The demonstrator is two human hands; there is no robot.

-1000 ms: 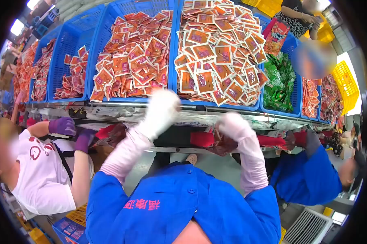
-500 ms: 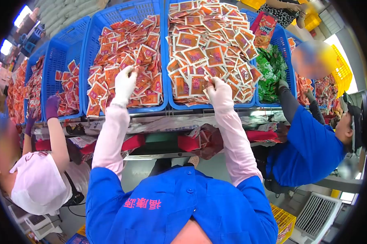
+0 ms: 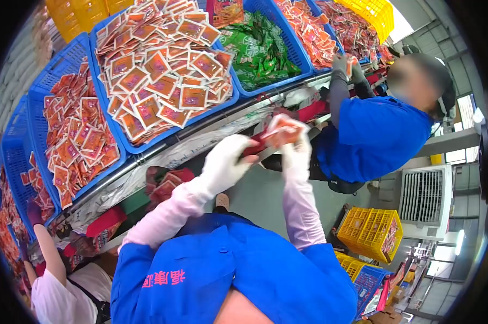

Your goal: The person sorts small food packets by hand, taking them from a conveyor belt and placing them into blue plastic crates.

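My left hand (image 3: 226, 164), in a white glove, is curled with thumb and forefinger apart. Its fingertips come right up to a small dark red piece (image 3: 260, 142), blurred by motion. My right hand (image 3: 296, 156), also gloved, is closed on orange-and-white sachets (image 3: 285, 130), held above the gap beside the rail. Up and to the left, a blue crate (image 3: 129, 147) is heaped with sachets of the same look. Another blue crate (image 3: 123, 160) beside it holds more orange sachets.
Green packets (image 3: 255, 49) fill a crate farther right. A metal rail (image 3: 146, 155) runs along the crates, with red pouches (image 3: 174, 178) below. One co-worker (image 3: 376, 140) stands at right, another (image 3: 65, 291) at lower left. Yellow crates (image 3: 365, 229) stand behind.
The view has swung right. Both my hands have left the crates and come together in front of me, the right one carrying sachets. The right-hand co-worker's hands have lifted from the green packets.
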